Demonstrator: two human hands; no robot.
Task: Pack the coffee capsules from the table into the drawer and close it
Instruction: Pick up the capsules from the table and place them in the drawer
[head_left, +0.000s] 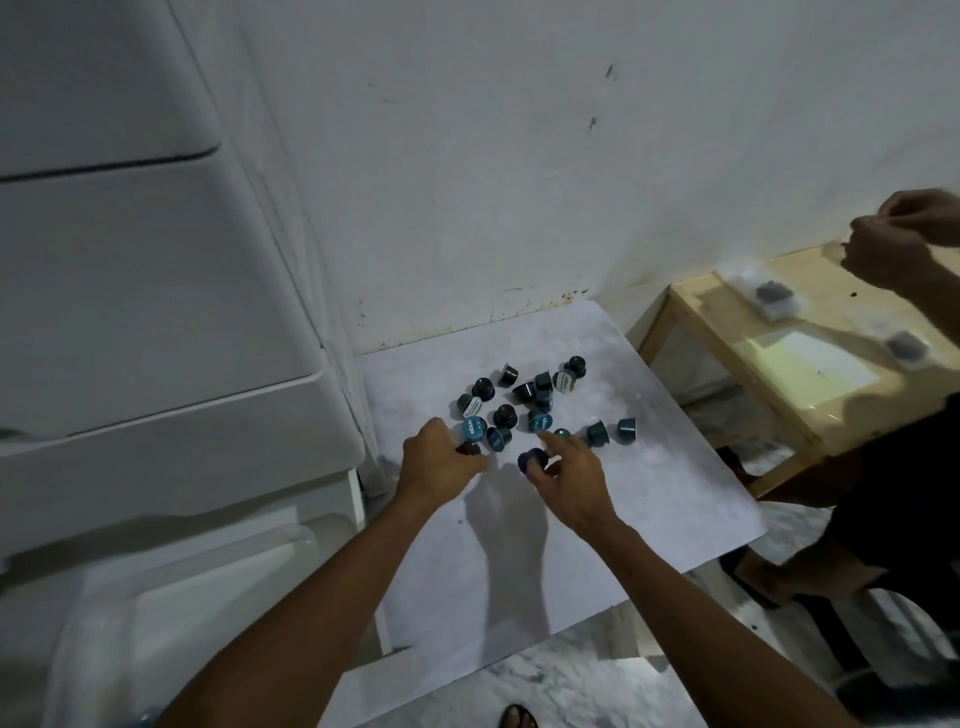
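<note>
Mostly hidden inside the left hand (441, 462): a dark capsule (470, 448), just a bit peeking out. Half covered by fingers of the right hand (571, 478): a second capsule (532, 460). Too small to read: the words on a blue lid (472, 427). Blurry on the wooden counter (727, 332): a clear packet (776, 296) with something dark inside. Cut off by the right edge: another person (909, 467), hands blurred. Cut off at the bottom: a foot (517, 717). Cut off at the left: the white drawers (156, 312).
</note>
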